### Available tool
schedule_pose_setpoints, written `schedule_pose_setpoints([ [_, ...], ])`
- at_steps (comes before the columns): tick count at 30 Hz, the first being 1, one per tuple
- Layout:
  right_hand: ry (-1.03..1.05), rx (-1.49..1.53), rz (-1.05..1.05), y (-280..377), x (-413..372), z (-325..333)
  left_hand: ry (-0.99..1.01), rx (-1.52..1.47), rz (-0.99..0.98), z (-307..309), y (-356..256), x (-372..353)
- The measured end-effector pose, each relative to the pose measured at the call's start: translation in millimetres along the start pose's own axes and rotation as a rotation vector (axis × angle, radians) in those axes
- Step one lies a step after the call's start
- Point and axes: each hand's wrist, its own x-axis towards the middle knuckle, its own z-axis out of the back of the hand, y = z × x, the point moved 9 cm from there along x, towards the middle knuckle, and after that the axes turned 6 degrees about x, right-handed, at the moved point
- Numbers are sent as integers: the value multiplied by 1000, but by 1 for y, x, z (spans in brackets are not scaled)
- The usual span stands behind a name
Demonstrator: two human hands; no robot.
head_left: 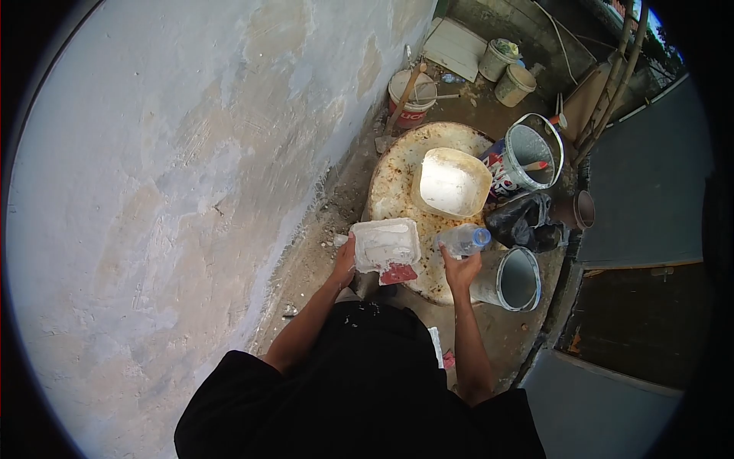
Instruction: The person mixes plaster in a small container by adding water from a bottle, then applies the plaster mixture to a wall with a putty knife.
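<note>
My left hand (345, 262) is closed on the side of a small rectangular plastic tub (388, 239) with white paste spread thickly over it. At the tub's near corner a flat red piece (398, 274) smeared with white shows. On the other side, my right hand (462, 269) grips a clear plastic bottle (461, 240) with a blue cap, tilted onto its side over the round table's edge. Just beyond both hands, a cream plastic basin (420, 200) with white material in it rests on the rusty, stained round tabletop (388, 167).
Right of the table stand a bucket (497, 164) with a red-handled tool, a black plastic bag (522, 222) and a grey bucket (505, 284). Farther back are a red-and-white bucket (410, 112) and two pails. A patchy plastered wall (176, 176) rises at left.
</note>
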Motion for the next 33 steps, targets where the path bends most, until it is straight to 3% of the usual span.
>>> schedule_pose_setpoints([
  [2, -38, -18, 82, 9, -3, 0, -1, -9, 30, 0, 1, -2],
  [8, 7, -55, -129, -30, -8, 0, 1, -71, 27, 4, 8, 2],
  [11, -58, -41, 15, 4, -13, 6, -18, -148, 54, -1, 4, -2],
  [14, -98, -41, 48, -6, -26, 7, 15, -190, 46, -4, 4, -1],
  [17, -39, 1, -247, -36, -53, 8, -7, -178, 114, -8, -1, -8],
  [20, 353, -174, -531, -22, -79, 4, 19, -208, 83, -8, 0, -6],
  [23, 500, -472, 249, 34, -95, -20, 19, -265, 74, -5, 4, -4],
  [27, 675, -637, 543, 74, -99, -62, 91, -342, 73, -6, 10, 0],
  [33, 889, -650, 761, 87, -95, -92, 142, -350, 56, -15, -3, -7],
])
